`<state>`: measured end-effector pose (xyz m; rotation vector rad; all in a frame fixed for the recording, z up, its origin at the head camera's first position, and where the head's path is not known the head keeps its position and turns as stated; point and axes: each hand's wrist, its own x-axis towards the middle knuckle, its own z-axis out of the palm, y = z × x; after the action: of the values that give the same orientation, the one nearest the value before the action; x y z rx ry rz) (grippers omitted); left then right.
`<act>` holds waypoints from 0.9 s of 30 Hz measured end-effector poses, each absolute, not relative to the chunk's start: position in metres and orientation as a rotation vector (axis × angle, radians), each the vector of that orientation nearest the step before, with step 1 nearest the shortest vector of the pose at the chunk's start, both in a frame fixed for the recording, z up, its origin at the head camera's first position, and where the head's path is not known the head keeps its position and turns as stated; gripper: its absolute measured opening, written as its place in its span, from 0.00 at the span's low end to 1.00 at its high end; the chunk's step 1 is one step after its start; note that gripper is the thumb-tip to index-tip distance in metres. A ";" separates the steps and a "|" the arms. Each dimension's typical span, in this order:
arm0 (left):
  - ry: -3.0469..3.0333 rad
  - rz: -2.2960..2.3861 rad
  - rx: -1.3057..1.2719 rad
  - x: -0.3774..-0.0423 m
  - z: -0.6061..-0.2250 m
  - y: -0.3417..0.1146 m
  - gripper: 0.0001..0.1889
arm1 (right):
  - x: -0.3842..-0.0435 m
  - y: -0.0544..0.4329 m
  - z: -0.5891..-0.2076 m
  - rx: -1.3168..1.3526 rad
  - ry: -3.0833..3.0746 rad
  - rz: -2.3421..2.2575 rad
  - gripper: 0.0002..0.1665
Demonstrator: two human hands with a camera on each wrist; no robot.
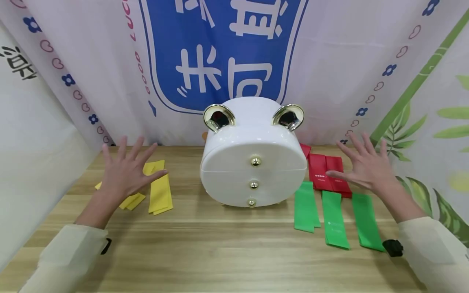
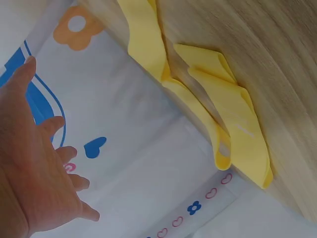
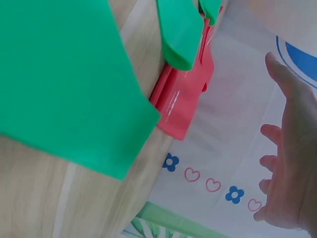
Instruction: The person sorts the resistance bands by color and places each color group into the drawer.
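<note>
My left hand (image 1: 124,175) is held with fingers spread above several yellow elastic bands (image 1: 160,191) at the left, holding nothing. On the other side my right hand (image 1: 368,167), fingers also spread, hovers over red bands (image 1: 326,173) and green bands (image 1: 335,219). Between the hands stands a glossy white box (image 1: 253,162) with gold knobs down its front and two gold-rimmed, ear-like pieces on top. In the left wrist view, folded yellow bands (image 2: 233,109) lie apart from the hand. The right wrist view shows a green band (image 3: 64,84) close up and a red band (image 3: 181,99).
A wooden table (image 1: 220,252) carries everything. Behind it hangs a white printed cloth (image 1: 329,61) with a blue panel, close to the box's back. Further cloth (image 1: 33,134) encloses the left side, and leaf-patterned cloth (image 1: 439,134) the right.
</note>
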<state>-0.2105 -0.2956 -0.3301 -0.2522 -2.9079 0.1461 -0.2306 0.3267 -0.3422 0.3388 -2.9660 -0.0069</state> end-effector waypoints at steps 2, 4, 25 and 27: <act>-2.890 0.152 -0.268 -0.210 -0.329 -0.293 0.50 | -0.230 0.323 -0.341 0.355 -2.958 0.002 0.59; -2.880 0.159 -0.281 -0.209 -0.327 -0.290 0.49 | -0.229 0.319 -0.339 0.370 -2.949 0.006 0.59; -2.825 -0.083 -0.493 -0.200 -0.311 -0.260 0.47 | -0.211 0.285 -0.314 0.534 -2.819 0.055 0.58; -2.800 -0.126 -0.538 -0.198 -0.309 -0.257 0.46 | -0.210 0.284 -0.312 0.558 -2.806 0.079 0.58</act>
<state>-0.1982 -0.2573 -0.3090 -0.5379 -2.7998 -0.1257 -0.2097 0.2838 -0.3117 0.5579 -2.8061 0.0792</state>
